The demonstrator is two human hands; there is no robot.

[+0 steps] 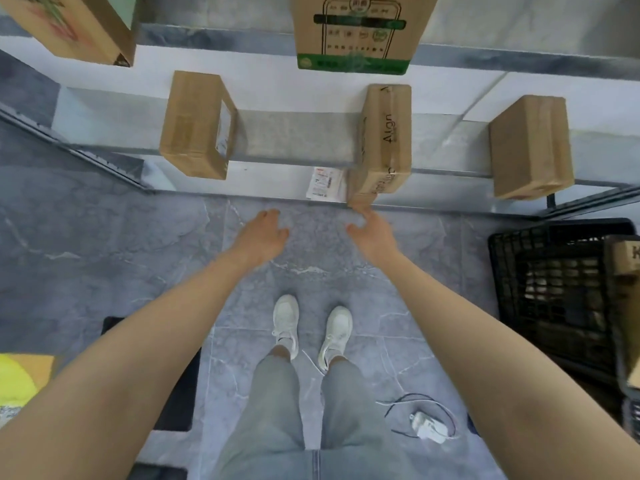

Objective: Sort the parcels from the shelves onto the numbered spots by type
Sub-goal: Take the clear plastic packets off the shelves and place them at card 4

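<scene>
Three brown cardboard parcels stand on the middle shelf (294,140): a plain box (192,124) at the left, a box printed "Align" (386,133) in the middle, another plain box (530,147) at the right. A white flat parcel with a printed label (323,183) lies on the lowest shelf beside a small brown box (362,192). My right hand (372,232) reaches toward that small box, fingertips at its lower corner, fingers spread. My left hand (265,233) hovers over the floor, fingers loosely curled, holding nothing.
A large green-printed carton (353,29) and another carton (79,26) sit on the upper shelf. A black plastic crate (547,292) stands at the right with a brown box (625,258) on it. A white charger with cable (427,426) lies on the grey tiled floor.
</scene>
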